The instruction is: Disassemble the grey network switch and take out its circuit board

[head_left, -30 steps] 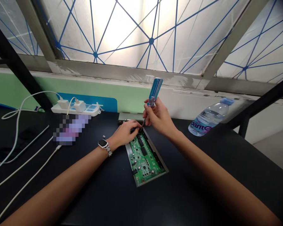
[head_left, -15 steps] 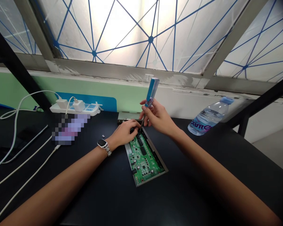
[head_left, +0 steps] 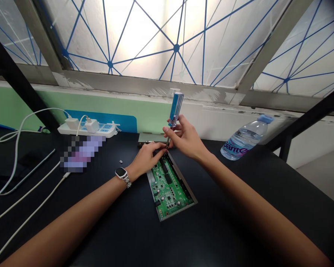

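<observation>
A green circuit board (head_left: 169, 187) lies in a grey metal tray (head_left: 189, 191) on the black table. My right hand (head_left: 187, 140) grips a screwdriver with a clear blue handle (head_left: 175, 109), nearly upright, its tip down at the board's far end. My left hand (head_left: 147, 155), a watch on its wrist, rests on the far left corner of the board with its fingers curled right by the screwdriver's tip. What those fingertips pinch, if anything, is hidden. A tiny screw (head_left: 120, 161) lies loose on the table left of my left hand.
A water bottle (head_left: 245, 138) lies on its side at the right. A white power strip (head_left: 87, 128) with chargers sits at the back left, white cables (head_left: 25, 196) trailing over the table's left side. A grey metal piece (head_left: 149, 138) lies behind the board.
The screwdriver's handle has swung from a rightward tilt to nearly upright and moved slightly left. My left hand has stayed at the board's far corner.
</observation>
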`<state>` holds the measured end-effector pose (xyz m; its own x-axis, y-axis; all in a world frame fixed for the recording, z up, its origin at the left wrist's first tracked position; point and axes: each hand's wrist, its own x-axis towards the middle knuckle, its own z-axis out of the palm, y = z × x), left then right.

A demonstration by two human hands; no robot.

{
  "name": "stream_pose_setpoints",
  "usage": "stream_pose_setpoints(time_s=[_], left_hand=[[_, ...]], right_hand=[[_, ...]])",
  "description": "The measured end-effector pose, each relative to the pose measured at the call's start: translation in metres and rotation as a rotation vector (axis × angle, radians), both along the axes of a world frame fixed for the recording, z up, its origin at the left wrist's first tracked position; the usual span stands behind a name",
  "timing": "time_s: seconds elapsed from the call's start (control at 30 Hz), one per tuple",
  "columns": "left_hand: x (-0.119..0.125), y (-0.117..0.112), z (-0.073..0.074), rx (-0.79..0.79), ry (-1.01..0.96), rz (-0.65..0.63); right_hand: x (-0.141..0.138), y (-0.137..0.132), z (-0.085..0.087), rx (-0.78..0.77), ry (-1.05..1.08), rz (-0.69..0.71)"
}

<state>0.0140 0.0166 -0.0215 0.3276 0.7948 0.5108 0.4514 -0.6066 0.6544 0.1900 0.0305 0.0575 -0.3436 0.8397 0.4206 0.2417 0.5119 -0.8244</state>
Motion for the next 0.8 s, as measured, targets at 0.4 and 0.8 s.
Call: stream_pose_setpoints(time_s=[0.4, 0.8], left_hand=[[0.003, -0.001, 0.001, 0.011, -0.024, 0.023], [-0.025, 0.012, 0.001, -0.046, 0.225, -0.09]], right_hand=[[-0.004, -0.007, 0.012, 0.357, -0.156, -0.395], [0.0, -0.008, 0.017, 0.393, -0.239, -0.359]])
